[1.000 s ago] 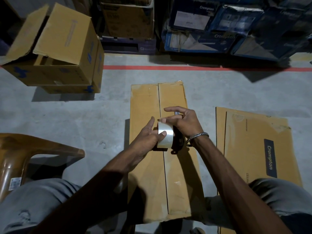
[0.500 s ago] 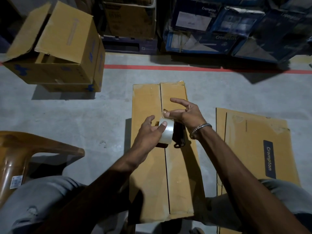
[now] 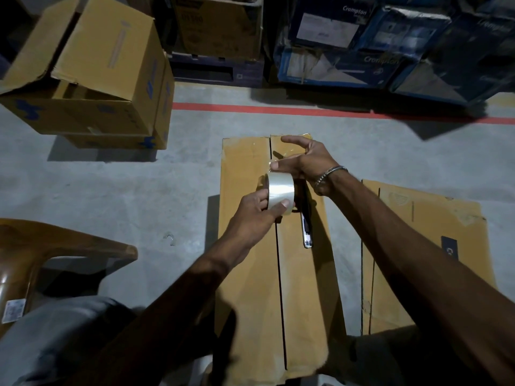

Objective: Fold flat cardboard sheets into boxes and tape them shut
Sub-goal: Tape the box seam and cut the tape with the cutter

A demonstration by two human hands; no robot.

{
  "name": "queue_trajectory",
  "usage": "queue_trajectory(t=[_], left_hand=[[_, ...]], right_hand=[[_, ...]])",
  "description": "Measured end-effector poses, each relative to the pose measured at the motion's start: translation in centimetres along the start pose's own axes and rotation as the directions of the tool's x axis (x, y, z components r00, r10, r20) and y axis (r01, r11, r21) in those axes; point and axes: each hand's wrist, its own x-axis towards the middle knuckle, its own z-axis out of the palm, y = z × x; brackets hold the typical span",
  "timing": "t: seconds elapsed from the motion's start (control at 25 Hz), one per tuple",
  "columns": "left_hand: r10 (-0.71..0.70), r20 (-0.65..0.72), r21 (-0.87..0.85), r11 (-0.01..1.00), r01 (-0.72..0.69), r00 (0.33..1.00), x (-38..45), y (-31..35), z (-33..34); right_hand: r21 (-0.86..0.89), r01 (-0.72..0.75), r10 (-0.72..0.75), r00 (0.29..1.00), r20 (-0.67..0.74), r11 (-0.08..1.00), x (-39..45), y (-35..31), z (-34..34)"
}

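A folded brown cardboard box stands in front of me, its two top flaps meeting at a dark centre seam. My left hand grips a roll of clear tape above the seam. My right hand pinches the free end of the tape between thumb and forefinger, just beyond the roll, with the other fingers spread over the far end of the box. A knife or cutter lies on the right flap.
A flat cardboard sheet lies on the floor to the right. Open brown boxes are stacked at far left. A brown plastic chair stands near left. Blue cartons line the back behind a red floor line.
My right hand has moved away from the roll toward the far end of the box, drawing the tape end out. The left hand has kept hold of the roll.
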Motion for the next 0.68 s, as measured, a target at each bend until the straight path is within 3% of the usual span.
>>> queue_trajectory(t=[0.24,0.44,0.68], left_hand=[[-0.006,-0.014,-0.035,0.999,0.006,1.000,0.0,0.0,0.0],[-0.015,-0.014,-0.068,0.998,0.014,1.000,0.0,-0.4,0.0],[-0.014,0.029,-0.092,0.996,0.016,0.999,-0.3,-1.2,-0.6]], right_hand=[[0.212,0.033,-0.040,0.999,0.027,0.977,2.6,-2.7,-0.8],[0.193,-0.021,0.016,0.999,0.027,0.981,5.6,-2.3,0.0],[0.054,0.089,-0.083,0.992,-0.099,0.995,9.1,-1.9,0.0]])
